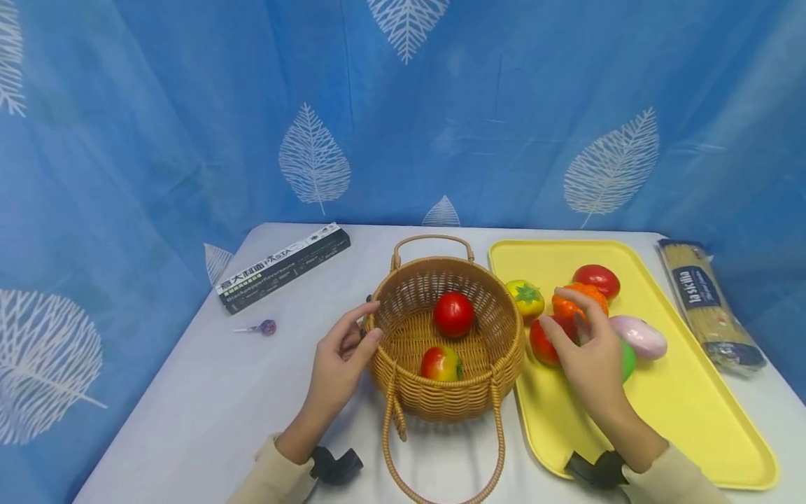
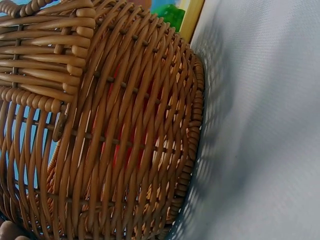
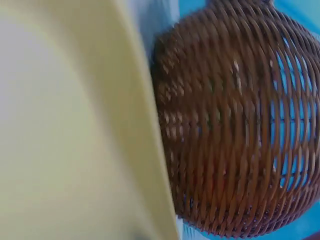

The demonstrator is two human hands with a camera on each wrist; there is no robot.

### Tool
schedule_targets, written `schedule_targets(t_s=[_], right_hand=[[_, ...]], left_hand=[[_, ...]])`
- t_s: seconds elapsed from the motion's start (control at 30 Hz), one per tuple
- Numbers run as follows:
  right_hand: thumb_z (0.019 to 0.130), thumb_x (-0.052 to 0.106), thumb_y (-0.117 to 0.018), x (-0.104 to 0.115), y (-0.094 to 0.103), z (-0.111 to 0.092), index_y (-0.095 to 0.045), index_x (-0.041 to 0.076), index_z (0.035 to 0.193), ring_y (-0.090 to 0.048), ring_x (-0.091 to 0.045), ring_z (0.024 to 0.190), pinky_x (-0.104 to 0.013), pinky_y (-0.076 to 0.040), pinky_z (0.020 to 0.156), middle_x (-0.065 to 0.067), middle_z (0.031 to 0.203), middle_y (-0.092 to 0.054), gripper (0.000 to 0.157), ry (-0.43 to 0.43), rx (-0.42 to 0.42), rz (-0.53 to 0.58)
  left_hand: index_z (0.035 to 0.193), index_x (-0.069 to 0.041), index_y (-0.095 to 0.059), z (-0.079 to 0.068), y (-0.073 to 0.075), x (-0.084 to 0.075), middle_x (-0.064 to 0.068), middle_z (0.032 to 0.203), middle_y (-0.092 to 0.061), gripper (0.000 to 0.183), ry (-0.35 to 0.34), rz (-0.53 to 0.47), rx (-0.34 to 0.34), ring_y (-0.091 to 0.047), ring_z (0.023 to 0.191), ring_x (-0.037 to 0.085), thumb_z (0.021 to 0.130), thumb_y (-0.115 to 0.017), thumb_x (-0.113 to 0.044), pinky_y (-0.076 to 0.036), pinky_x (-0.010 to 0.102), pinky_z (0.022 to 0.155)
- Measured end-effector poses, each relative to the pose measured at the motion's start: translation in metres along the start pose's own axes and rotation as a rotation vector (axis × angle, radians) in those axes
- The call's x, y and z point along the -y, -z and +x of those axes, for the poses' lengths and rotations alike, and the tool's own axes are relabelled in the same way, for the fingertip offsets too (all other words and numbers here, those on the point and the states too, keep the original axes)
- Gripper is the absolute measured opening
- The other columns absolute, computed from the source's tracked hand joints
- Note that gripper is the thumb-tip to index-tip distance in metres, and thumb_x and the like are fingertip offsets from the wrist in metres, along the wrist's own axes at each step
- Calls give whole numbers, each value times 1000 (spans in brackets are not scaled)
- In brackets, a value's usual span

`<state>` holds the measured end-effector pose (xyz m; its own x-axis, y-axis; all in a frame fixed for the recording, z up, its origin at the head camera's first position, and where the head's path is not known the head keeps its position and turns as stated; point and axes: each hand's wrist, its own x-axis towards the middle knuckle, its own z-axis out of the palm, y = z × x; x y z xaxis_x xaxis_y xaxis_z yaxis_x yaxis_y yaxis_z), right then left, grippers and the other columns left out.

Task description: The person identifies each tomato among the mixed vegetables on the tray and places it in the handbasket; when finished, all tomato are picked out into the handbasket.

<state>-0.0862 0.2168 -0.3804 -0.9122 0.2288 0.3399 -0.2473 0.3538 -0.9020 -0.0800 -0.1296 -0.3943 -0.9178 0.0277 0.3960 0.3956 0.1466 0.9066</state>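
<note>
My left hand (image 1: 340,364) is at the left side of the round wicker basket (image 1: 441,402), thumb and index fingertips right at its rim and spread apart. Inside the basket lie a red round fruit (image 1: 453,315) and a red-and-yellow fruit (image 1: 439,364). Over the yellow tray (image 1: 680,413), my right hand (image 1: 592,357) has its thumb and fingers apart, the thumb overlapping a red fruit (image 1: 543,343). Around it lie a yellow fruit with green leaves (image 1: 526,297), an orange pumpkin (image 1: 576,299), a red oval fruit (image 1: 598,280), a pale purple vegetable (image 1: 639,336) and a partly hidden green piece (image 1: 628,360).
A dark pasta box (image 1: 283,269) and a lollipop (image 1: 267,327) lie left of the basket. A pack of spaghetti (image 1: 708,304) lies along the tray's right edge. One basket handle (image 1: 502,448) hangs toward the front, the other (image 1: 434,236) stands behind.
</note>
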Motion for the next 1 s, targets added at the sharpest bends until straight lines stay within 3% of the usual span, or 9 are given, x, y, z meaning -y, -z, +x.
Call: schedule_targets(t_s=[0.2,0.4,0.47,0.6,0.73,1.0], right_hand=[[96,6,-71,-2,-1,-8,-49,5,144,-44,-18,135,-34,-30,118,-5,141,-50,54,-49,28,-18],[97,10,-70,-11,-6,-18,-42,6,149,-41,-25,139,-14,-30,110,-10,147,-47,59,-143,109,-42],[98,12,-70,-12,-9,-23,-40,9,151,-38,-26,142,-14,-30,109,-9,152,-43,61,-179,130,-62],[97,12,-69,-13,-11,-29,-38,15,154,-37,-27,141,-36,-33,114,-4,158,-36,65,-218,134,-104],[96,9,-69,-15,-11,-28,-37,15,155,-35,-32,142,-58,-31,114,-8,159,-34,68,-221,131,-123],[94,8,-71,-23,-13,-26,-29,16,159,-33,-42,142,-65,-28,113,-12,163,-27,78,-249,158,-143]], left_hand=[[136,-18,-65,1,0,-1,-2,67,-33,36,0,7,-4,-28,53,5,100,-67,-12,-27,22,47],[136,-18,-65,1,0,-1,-1,69,-33,36,5,9,6,-28,54,6,100,-67,-11,-28,22,48],[136,-18,-65,1,0,-1,-1,69,-33,36,5,11,7,-29,55,6,100,-67,-11,-28,22,48],[136,-18,-65,2,-1,-1,-1,69,-34,36,-1,13,10,-29,55,6,100,-67,-11,-28,22,48],[136,-18,-65,2,-1,-1,-1,69,-34,37,-9,11,13,-29,55,6,100,-67,-10,-28,23,47],[136,-18,-65,1,0,-2,-1,69,-35,37,-9,14,6,-30,55,7,100,-67,-10,-29,23,48]])
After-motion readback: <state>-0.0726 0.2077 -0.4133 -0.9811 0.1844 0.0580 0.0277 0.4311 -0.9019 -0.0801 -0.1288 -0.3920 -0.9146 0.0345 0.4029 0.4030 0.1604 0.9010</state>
